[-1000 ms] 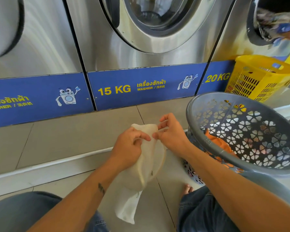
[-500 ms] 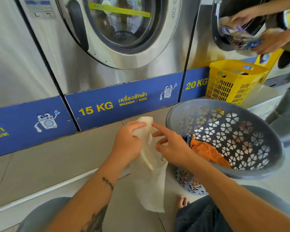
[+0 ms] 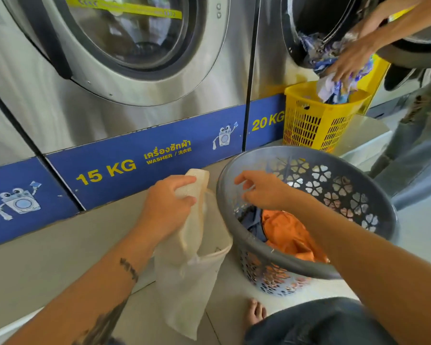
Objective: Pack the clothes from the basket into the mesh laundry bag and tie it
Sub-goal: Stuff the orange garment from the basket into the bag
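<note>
Since the mesh laundry bag (image 3: 189,265) hangs limp and empty, it is judged light, soft and shapeless; it is best taken at the gathered rim, where the left hand (image 3: 168,207) is closed on it, just beside the grey basket (image 3: 381,215). The bag is seen as pale cream, semi-sheer, its mouth partly open. The right hand (image 3: 264,192) is held open and empty, fingers spread, over the basket. An orange garment (image 3: 289,232) and a dark blue garment (image 3: 253,220) lie crumpled inside; these are judged soft, easily gathered by a bunched fold.
</note>
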